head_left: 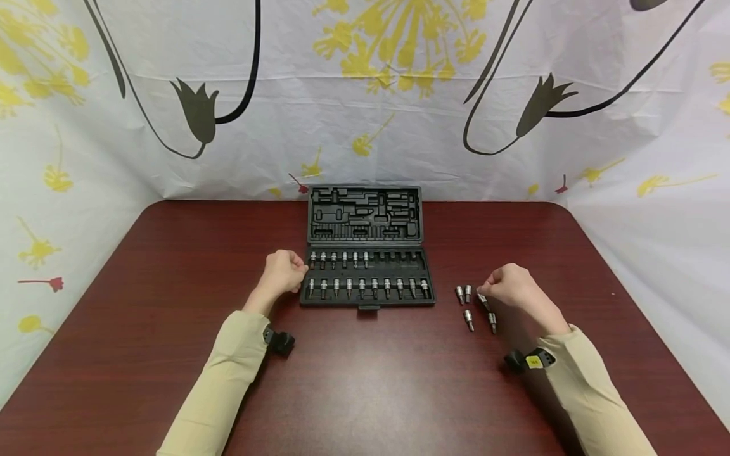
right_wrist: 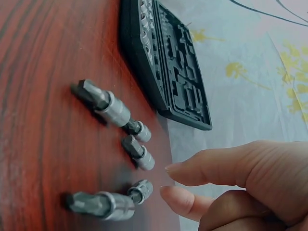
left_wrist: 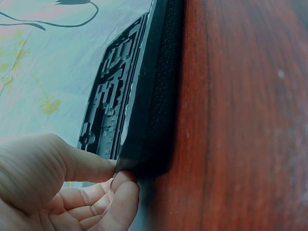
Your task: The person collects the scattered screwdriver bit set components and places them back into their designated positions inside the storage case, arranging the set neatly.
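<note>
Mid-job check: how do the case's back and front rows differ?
The back row holds six bits; the front row holds ten. The back row leaves vacant slots on its right; the front row fills its width. Both sit in the black case.

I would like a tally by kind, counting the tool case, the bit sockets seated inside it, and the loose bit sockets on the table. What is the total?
Open black case: 1
Seated bit sockets: 16 (6 in the upper row, 10 in the lower)
Loose bit sockets on the table: 5
Total: 22
</note>
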The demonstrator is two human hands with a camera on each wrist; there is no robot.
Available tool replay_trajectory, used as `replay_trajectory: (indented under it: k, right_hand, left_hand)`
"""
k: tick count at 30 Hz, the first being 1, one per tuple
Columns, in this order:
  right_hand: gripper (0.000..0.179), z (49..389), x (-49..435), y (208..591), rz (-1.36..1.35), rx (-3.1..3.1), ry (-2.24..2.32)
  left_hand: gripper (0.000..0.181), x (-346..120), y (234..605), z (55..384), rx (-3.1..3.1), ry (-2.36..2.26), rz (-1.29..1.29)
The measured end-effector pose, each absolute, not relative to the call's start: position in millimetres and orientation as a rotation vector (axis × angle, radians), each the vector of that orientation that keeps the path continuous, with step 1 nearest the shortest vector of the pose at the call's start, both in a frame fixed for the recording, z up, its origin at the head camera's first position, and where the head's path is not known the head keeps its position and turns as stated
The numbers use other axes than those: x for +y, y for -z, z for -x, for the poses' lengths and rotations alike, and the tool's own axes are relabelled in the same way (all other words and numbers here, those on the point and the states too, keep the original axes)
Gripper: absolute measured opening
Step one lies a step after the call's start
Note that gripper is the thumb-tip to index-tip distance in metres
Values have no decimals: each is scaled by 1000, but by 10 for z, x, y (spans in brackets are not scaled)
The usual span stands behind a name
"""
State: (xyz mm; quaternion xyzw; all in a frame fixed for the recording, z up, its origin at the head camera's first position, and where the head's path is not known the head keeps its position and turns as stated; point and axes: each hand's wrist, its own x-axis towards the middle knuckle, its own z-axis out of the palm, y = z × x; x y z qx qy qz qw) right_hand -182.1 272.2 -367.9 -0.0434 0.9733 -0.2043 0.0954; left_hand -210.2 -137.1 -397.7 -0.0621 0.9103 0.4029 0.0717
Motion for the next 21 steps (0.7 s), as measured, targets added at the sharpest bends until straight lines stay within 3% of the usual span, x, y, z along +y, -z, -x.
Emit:
replay_trajectory:
  k: [21]
  right_hand:
    - [22, 1816, 2707, 3745, 100, 2866, 513]
  left_hand:
    - [10, -1371, 3980, 2101, 2729, -1214, 188]
